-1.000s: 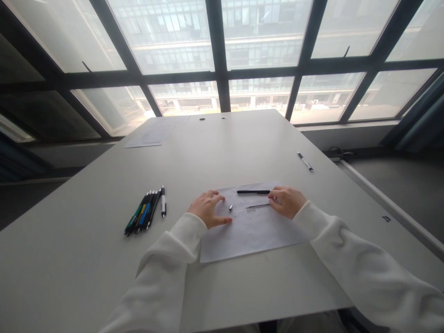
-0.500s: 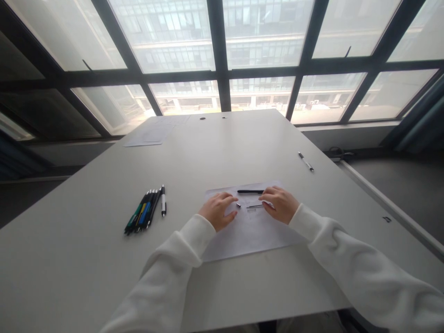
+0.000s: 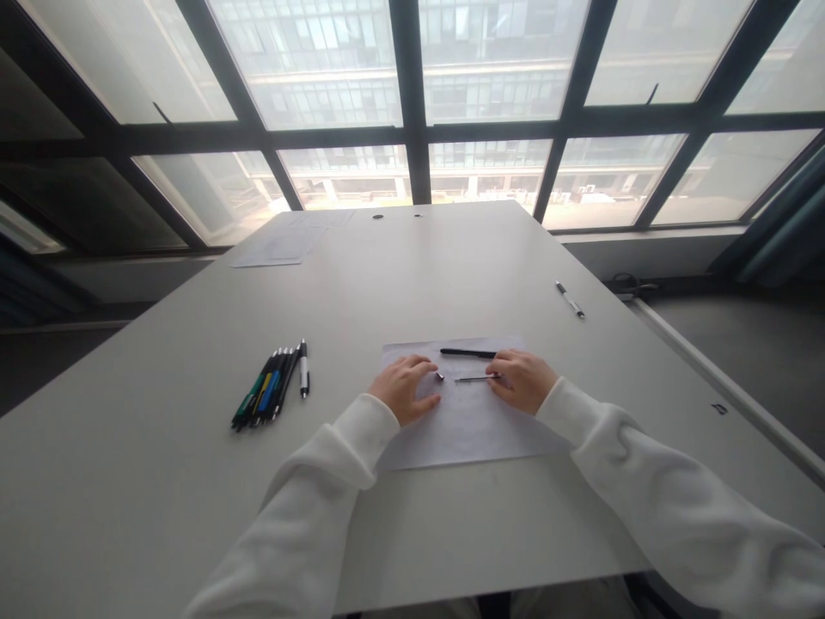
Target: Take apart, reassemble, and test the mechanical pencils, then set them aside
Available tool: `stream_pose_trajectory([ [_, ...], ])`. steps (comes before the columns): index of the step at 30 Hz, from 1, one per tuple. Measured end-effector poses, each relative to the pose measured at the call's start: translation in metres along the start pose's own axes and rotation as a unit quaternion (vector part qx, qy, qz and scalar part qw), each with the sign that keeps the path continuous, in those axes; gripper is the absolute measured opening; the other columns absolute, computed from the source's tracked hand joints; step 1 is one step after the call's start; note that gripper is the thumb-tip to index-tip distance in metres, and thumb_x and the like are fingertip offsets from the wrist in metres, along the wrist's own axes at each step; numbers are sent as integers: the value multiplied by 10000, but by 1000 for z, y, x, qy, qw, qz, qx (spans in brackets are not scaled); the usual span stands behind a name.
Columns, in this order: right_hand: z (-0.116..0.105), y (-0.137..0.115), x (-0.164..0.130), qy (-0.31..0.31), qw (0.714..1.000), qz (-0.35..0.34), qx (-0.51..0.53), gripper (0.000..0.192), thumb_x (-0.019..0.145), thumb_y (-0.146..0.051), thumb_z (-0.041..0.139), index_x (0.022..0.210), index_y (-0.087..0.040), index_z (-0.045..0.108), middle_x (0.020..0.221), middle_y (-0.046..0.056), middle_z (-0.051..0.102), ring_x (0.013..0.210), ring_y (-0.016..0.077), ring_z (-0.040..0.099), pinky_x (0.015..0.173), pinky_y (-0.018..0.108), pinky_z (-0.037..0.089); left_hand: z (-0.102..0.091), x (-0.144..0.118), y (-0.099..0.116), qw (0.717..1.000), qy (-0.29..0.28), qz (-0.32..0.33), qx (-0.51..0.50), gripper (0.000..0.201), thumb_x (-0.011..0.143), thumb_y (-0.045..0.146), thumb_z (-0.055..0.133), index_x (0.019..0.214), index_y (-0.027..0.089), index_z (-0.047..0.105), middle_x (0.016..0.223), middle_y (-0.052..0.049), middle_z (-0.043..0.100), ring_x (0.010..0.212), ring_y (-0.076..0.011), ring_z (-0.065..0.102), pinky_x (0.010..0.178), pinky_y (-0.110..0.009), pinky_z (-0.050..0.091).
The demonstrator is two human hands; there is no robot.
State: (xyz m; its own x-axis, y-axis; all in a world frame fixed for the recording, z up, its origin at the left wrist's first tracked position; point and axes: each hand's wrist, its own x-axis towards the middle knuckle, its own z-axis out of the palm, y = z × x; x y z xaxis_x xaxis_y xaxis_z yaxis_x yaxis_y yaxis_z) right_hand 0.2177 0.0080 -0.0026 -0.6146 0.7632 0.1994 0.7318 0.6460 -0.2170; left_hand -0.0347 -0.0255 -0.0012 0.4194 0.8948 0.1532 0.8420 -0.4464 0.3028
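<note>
A white sheet of paper (image 3: 477, 438) lies under both my hands. My left hand (image 3: 403, 389) rests on its left part, thumb and fingers apart, with a small metal pen tip (image 3: 439, 376) by the fingertips. My right hand (image 3: 522, 380) pinches the right end of a thin pen refill (image 3: 470, 379), which points left, low over the paper. Beyond it, a black pen barrel (image 3: 465, 352) lies crosswise near the sheet's far edge. The right fingers partly hide the refill's end and come close to the barrel.
To the left, several pens (image 3: 267, 389) lie side by side, with a white and black pen (image 3: 304, 370) beside them. Another pen (image 3: 570, 300) lies at the right. More papers (image 3: 274, 245) are at the table's far left; a small dark item (image 3: 718, 409) is near the right edge.
The right fingers have closed on the end of the refill. A small pale piece below the refill no longer shows. My left hand has barely moved.
</note>
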Motion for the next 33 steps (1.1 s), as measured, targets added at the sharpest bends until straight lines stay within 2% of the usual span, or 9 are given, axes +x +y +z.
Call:
stream_pose_trajectory([
  [4,-1,2,0,13,1000,9,11,208,785,-282,483,913,-210,631,916,45,627,824,169,574,747,267,411,-4,-1,-4,1000,18,0,2,452,714,426,552,1108,205,550,1157,-87,538,1069,-253,486,929,-393,396],
  [8,-6,10,-1,37,998,45,0,232,803,-316,464,935,-210,624,951,43,623,857,171,572,780,276,411,-13,-6,-16,999,35,-26,23,515,717,497,528,1128,188,535,1173,-101,524,1097,-262,463,952,-409,369],
  [13,-7,23,-2,46,993,103,-36,301,798,-339,473,1026,-183,592,1054,81,594,967,198,533,822,300,407,-14,-10,-32,997,-5,-70,36,640,636,615,549,1123,200,552,1216,-116,486,1094,-293,459,954,-442,355],
  [18,-3,31,-3,-2,995,96,-40,343,782,-352,506,1062,-165,573,1083,116,582,1001,212,524,852,315,399,-11,-10,-34,996,-20,-79,31,637,616,644,544,1085,214,574,1208,-107,487,1084,-289,469,958,-425,355],
  [26,-3,30,-3,-6,995,94,-42,331,792,-362,497,1040,-161,583,1083,120,579,993,217,526,839,323,406,-10,-10,-35,996,-12,-80,25,630,604,639,564,1072,219,585,1195,-102,496,1071,-281,480,957,-425,357],
  [29,-4,29,-3,9,994,98,-40,342,793,-369,490,1050,-162,581,1074,109,586,985,217,526,847,323,400,-11,-10,-36,996,-12,-77,30,635,608,639,559,1083,218,581,1194,-104,497,1076,-283,477,959,-429,357],
  [33,-7,22,-1,62,994,90,-29,305,805,-349,477,1021,-169,596,1035,93,597,966,208,517,861,324,384,-13,-9,-33,997,15,-66,41,610,641,623,539,1089,210,577,1192,-108,502,1084,-290,468,950,-439,363],
])
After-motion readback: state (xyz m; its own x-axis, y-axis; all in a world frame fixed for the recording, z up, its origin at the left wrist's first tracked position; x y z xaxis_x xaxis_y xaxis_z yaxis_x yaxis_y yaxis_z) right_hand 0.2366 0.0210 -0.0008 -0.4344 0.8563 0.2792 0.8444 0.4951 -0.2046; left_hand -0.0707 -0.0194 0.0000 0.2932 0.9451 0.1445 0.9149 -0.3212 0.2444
